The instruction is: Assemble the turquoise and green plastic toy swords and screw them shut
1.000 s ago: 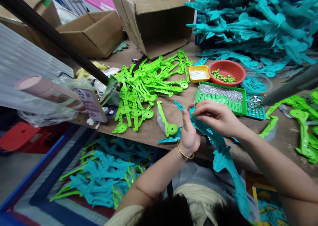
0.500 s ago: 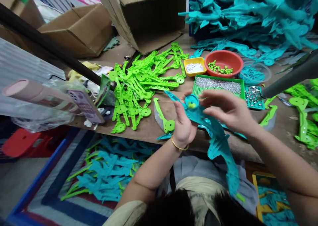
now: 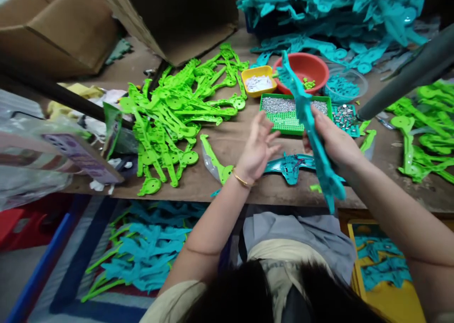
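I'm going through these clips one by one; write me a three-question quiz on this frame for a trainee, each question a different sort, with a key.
1. Which of the person's hands holds the raised teal part?
2. What does the yellow dish contain? A) green bits B) white pieces C) silver discs
3. True or false: the left hand is closed in a fist.

Key:
1. The right hand.
2. B, white pieces.
3. False: the left hand is open, with its fingers spread.
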The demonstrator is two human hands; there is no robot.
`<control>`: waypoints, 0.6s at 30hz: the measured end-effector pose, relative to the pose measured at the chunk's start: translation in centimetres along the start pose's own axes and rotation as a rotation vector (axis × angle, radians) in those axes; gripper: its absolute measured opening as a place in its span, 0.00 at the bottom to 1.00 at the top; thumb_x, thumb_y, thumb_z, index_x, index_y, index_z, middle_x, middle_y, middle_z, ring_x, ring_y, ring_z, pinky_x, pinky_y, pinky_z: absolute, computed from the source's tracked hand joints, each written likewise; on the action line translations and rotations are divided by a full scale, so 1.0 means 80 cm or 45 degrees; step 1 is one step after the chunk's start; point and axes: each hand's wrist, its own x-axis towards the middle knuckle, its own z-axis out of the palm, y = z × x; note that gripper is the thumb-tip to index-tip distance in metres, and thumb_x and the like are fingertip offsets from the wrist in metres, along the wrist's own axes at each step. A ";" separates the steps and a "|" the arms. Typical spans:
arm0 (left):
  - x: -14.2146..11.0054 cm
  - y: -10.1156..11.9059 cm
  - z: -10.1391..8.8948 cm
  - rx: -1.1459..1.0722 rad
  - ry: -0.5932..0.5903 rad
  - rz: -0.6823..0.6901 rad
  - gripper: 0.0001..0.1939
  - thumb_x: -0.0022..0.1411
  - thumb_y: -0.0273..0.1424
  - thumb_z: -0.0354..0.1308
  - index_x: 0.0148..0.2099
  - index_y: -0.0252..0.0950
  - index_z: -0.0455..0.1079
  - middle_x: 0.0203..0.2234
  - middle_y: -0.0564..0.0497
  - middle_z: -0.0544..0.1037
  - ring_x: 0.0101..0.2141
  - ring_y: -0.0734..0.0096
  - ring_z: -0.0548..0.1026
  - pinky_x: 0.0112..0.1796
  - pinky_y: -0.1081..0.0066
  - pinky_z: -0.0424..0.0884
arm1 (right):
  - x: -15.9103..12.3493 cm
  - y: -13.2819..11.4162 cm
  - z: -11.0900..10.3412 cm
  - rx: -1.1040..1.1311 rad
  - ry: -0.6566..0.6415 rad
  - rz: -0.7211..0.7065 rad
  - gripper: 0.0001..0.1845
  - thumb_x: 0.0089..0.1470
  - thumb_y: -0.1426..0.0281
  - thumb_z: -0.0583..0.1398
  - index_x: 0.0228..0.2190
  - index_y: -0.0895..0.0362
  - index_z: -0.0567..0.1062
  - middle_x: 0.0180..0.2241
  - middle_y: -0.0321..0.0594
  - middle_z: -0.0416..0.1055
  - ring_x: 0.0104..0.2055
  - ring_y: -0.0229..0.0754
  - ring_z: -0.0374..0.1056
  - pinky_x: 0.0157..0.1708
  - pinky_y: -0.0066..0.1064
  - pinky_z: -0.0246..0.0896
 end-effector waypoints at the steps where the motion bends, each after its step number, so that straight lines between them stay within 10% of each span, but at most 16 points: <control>1: -0.009 -0.007 0.010 0.013 -0.116 -0.035 0.35 0.63 0.50 0.56 0.67 0.50 0.50 0.59 0.44 0.67 0.56 0.55 0.71 0.50 0.55 0.73 | 0.010 0.001 0.006 -0.020 0.025 -0.063 0.26 0.58 0.52 0.56 0.56 0.45 0.67 0.37 0.36 0.75 0.33 0.39 0.72 0.32 0.32 0.72; 7: -0.039 0.013 0.014 -0.013 -0.207 -0.141 0.42 0.53 0.29 0.61 0.68 0.43 0.49 0.58 0.44 0.70 0.50 0.53 0.76 0.48 0.55 0.75 | 0.034 0.011 0.023 -0.582 -0.251 -0.453 0.26 0.61 0.59 0.53 0.58 0.51 0.68 0.47 0.43 0.72 0.49 0.49 0.70 0.50 0.50 0.68; 12: -0.058 0.068 -0.061 0.055 -0.322 -0.322 0.42 0.50 0.28 0.59 0.67 0.35 0.52 0.50 0.37 0.77 0.32 0.60 0.81 0.30 0.65 0.78 | 0.051 -0.014 -0.001 -1.304 -0.163 -1.009 0.32 0.55 0.63 0.61 0.61 0.52 0.64 0.61 0.49 0.61 0.65 0.62 0.53 0.62 0.63 0.46; 18: -0.106 0.119 -0.142 0.160 -0.511 -0.504 0.35 0.49 0.38 0.63 0.59 0.33 0.65 0.31 0.42 0.82 0.17 0.65 0.76 0.15 0.72 0.70 | 0.053 -0.029 -0.020 -1.577 -0.507 -1.099 0.37 0.52 0.58 0.64 0.62 0.43 0.61 0.60 0.41 0.64 0.62 0.60 0.56 0.62 0.65 0.43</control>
